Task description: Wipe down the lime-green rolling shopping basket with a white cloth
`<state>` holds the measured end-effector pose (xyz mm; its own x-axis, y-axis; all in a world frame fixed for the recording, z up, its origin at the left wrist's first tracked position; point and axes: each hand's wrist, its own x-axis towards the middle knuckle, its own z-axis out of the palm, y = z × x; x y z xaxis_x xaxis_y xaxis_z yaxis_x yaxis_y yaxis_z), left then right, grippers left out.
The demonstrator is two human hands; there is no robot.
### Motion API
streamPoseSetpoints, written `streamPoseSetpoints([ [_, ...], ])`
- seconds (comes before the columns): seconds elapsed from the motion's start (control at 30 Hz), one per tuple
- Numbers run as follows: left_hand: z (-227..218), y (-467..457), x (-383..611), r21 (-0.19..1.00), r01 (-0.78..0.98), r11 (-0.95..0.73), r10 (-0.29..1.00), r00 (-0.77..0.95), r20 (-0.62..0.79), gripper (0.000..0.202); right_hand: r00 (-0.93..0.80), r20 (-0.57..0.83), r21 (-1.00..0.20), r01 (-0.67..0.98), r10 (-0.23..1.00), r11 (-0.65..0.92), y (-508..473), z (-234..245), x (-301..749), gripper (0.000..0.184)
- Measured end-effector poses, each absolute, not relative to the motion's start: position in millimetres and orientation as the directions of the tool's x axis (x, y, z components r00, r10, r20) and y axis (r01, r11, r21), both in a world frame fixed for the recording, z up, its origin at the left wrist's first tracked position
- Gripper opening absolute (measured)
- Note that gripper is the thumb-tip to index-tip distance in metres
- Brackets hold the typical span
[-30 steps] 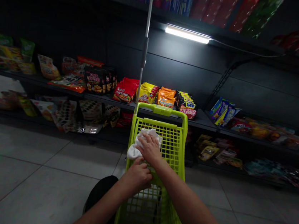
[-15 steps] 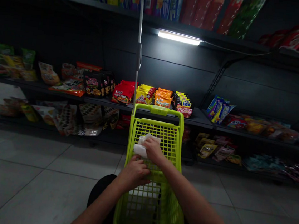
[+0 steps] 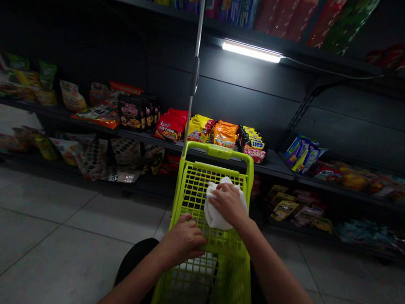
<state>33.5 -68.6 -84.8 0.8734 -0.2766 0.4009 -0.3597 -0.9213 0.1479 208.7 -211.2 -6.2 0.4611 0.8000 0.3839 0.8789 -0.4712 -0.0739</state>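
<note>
A lime-green plastic shopping basket (image 3: 220, 151) stands in front of me, its mesh side facing up and a thin metal pole (image 3: 195, 73) rising behind it. My right hand (image 3: 228, 203) presses a crumpled white cloth (image 3: 216, 217) against the right part of the mesh. My left hand (image 3: 183, 240) grips a crossbar of the basket, just below and to the left of the cloth. Part of the mesh is hidden under both hands.
Dark store shelves (image 3: 203, 147) hold rows of colourful snack packets, with a lit LED strip (image 3: 251, 51) under the upper shelf. Grey floor tiles (image 3: 47, 256) spread on both sides of the basket. My dark trouser leg (image 3: 135, 261) shows below.
My right hand has carried the cloth rightward across the mesh. My left hand stays on the basket, which sits about where it was.
</note>
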Motion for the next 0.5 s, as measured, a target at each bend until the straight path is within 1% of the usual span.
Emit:
streamPoseSetpoints([
  [0.07,-85,-68,34,0.131,-0.356,-0.925,-0.280,0.875,0.396,0.020,0.460,0.350,-0.078,0.882,0.816,-0.464,-191,-28,199,0.028],
  [0.17,-84,-66,34,0.098,-0.362,-0.927,-0.300,0.872,0.388,0.020,0.496,0.364,-0.092,0.862,0.789,-0.499,-181,-47,195,0.031],
  [0.3,-80,-66,31,0.107,-0.361,-0.927,-0.285,0.859,0.425,0.020,0.510,0.336,-0.138,0.858,0.792,-0.494,-183,-39,204,0.025],
  [0.37,-79,-69,28,0.097,-0.367,-0.925,-0.285,0.840,0.462,0.019,0.480,0.333,-0.165,0.877,0.812,-0.451,-186,-32,209,0.025],
  [0.47,-82,-74,22,0.054,-0.338,-0.940,-0.265,0.818,0.511,0.010,0.416,0.347,-0.194,0.909,0.841,-0.370,-200,-29,212,0.022],
  [0.5,-83,-75,19,0.050,-0.316,-0.947,-0.243,0.813,0.529,0.013,0.406,0.347,-0.206,0.912,0.845,-0.354,-207,-29,213,0.020],
])
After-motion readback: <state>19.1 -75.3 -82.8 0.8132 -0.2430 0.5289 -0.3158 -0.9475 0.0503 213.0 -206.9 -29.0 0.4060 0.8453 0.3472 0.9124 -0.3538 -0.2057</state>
